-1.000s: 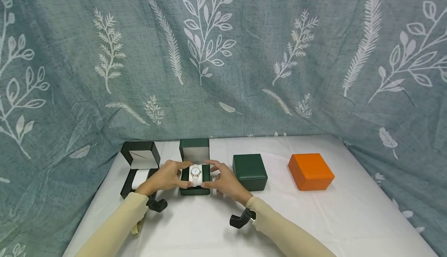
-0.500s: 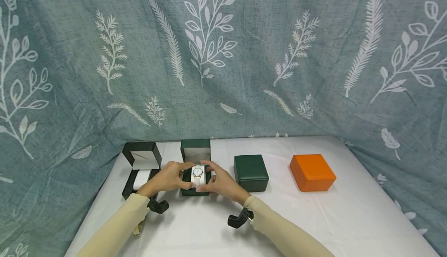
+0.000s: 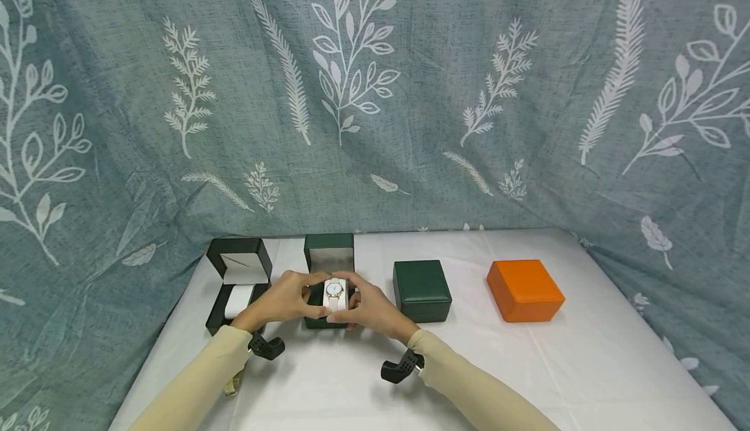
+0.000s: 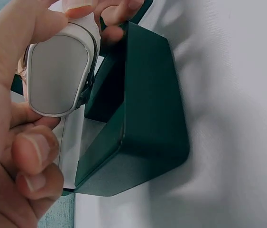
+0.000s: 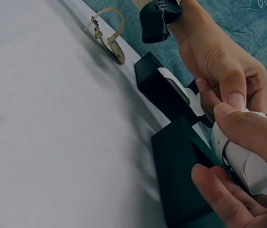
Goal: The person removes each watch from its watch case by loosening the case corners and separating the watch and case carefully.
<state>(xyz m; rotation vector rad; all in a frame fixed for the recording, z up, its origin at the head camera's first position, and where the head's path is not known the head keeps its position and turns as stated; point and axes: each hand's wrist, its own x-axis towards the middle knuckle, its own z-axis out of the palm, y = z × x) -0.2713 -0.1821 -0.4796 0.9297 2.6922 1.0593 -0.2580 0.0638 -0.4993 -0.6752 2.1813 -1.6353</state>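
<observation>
A watch [image 3: 334, 290] with a white strap and round dial is wrapped round a white cushion [image 4: 59, 76]. My left hand [image 3: 288, 297] holds the cushion by its left end, thumb near the front and fingers at the far side. On the opposite end, my right hand [image 3: 375, 305] pinches it the same way. Both hands are over an open green watch box [image 4: 154, 95], whose lid [image 3: 330, 249] stands up behind them. Seen from the left wrist, the cushion is raised above the box's dark hollow. Fingers hide part of the strap.
Left of the hands stands an open black watch box [image 3: 237, 252] with a white cushion inside. A beige-strapped watch [image 5: 109, 38] lies on the white tablecloth [image 3: 328, 385], partly behind the left sleeve in the head view. Closed boxes, green [image 3: 422, 291] and orange [image 3: 525, 290], stand to the right.
The cushion with the watch has come up out of the green box's base and shifted slightly right. Both hands still hold it; the right fingers have closed further round its end.
</observation>
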